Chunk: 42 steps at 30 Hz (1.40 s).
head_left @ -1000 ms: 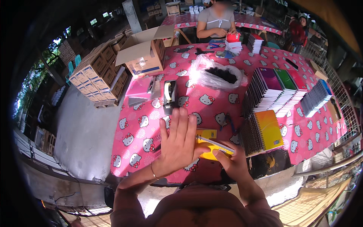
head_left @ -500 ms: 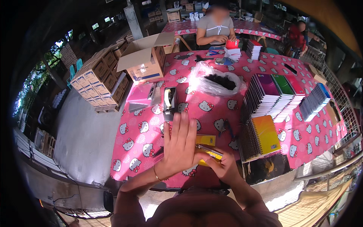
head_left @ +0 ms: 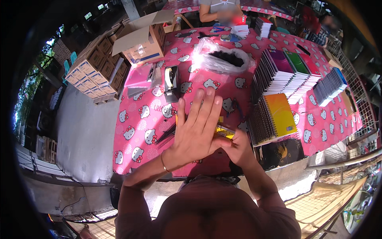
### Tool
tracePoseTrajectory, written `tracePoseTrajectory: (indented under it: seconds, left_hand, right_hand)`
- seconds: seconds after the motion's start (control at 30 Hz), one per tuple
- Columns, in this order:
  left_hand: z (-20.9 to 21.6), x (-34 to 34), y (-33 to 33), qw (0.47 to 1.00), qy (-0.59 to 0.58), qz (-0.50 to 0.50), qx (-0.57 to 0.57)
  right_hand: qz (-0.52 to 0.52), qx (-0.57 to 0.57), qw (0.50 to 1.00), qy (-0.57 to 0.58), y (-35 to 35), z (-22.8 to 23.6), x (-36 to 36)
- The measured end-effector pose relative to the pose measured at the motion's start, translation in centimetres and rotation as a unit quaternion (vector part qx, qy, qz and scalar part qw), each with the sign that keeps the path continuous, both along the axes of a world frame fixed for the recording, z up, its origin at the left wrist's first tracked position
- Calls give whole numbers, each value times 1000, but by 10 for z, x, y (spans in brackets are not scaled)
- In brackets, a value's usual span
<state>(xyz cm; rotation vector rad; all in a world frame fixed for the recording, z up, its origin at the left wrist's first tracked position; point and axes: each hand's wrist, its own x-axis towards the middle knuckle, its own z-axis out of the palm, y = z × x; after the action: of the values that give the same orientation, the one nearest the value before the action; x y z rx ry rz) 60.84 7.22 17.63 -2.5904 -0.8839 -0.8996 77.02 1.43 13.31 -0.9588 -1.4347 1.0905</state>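
My left hand (head_left: 195,133) is stretched flat with its fingers straight, palm down over a yellow notebook (head_left: 225,132). Most of that notebook is hidden beneath the hand; only its right end and part of the pale page edge show. My right hand (head_left: 238,149) grips this end, thumb on the near side, close to the left thumb. Just left of my left hand lie dark binding coils (head_left: 166,135) on the pink patterned tablecloth. Beyond my fingertips stands a black tape dispenser (head_left: 172,84) with a roll in it.
Yellow spiral notebooks (head_left: 280,115) are stacked to the right, with purple (head_left: 276,59), green and red ones behind. Dark pliers (head_left: 238,107) lie before them. A clear plastic bag (head_left: 227,59) holds black pieces. An open carton (head_left: 143,46) stands far left; a person sits across the table.
My left hand has shifted right and now covers more of the yellow notebook. The view has tilted down, so the table appears higher. My right hand keeps its grip.
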Motion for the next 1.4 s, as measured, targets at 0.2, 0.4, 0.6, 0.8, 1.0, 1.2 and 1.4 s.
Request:
tracePoseTrajectory:
  seconds: [0.2, 0.4, 0.6, 0.8, 1.0, 1.2, 1.4]
  left_hand:
    - [-34, -6, -16, 999, -7, -40, -13]
    - [-60, -9, -28, 995, -27, -87, -50]
    - [-47, -15, -34, 992, -53, -94, -64]
    - [-13, -16, -4, 989, -48, -106, -87]
    - [-17, -18, -9, 977, -87, -162, -111]
    - [-19, -21, -8, 975, -44, -188, -112]
    - [-15, -30, -6, 962, -43, -238, -124]
  right_hand:
    - [1, -20, 999, 42, 1, -9, -5]
    - [-46, 17, 998, 36, 6, -3, -8]
    - [-23, -17, 999, 30, 3, -16, -5]
    - [-22, -36, 999, -10, -5, -18, -3]
    - [-12, 23, 999, -32, -6, -32, -5]
    - [-147, 8, 986, -77, -24, -21, -10]
    - [-259, 99, 950, -141, -62, 8, -10]
